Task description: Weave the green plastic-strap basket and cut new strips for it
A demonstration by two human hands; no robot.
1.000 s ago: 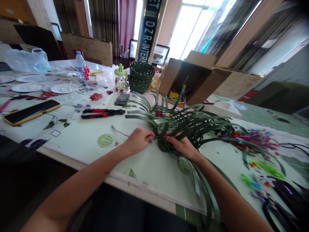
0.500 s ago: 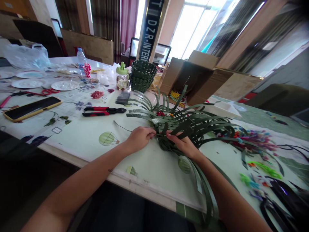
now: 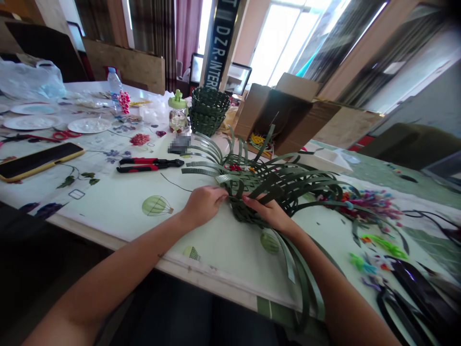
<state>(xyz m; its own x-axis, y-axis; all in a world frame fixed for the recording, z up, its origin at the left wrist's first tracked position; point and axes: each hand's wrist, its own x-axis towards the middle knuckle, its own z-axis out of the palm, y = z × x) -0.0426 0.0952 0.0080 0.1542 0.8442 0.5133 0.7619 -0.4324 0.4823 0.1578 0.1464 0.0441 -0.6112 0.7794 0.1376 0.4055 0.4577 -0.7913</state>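
Observation:
A half-woven dark green basket (image 3: 242, 212) of flat strips lies on the table in front of me, its long loose strips fanning out to the back, the right and over the front edge. My left hand (image 3: 203, 204) is closed in a pinch at the basket's near left edge. From behind it trails a thin dark strand (image 3: 173, 182) across the cloth. My right hand (image 3: 275, 214) grips the woven edge, thumb in front, with strips passing over its fingers. Small red and orange pieces (image 3: 236, 167) show among the strips behind.
Red-and-black pliers (image 3: 151, 164) and a phone (image 3: 41, 161) lie to the left. Finished-looking green baskets (image 3: 208, 113), a lidded jar (image 3: 177, 113) and an open cardboard box (image 3: 281, 108) stand behind. Black scissors (image 3: 394, 307) and colourful fuzzy stems (image 3: 374, 204) are on the right.
The whole view has shifted slightly, so things appear a little further left. Both hands keep their places at the basket edge, with the left fingers close to the weave.

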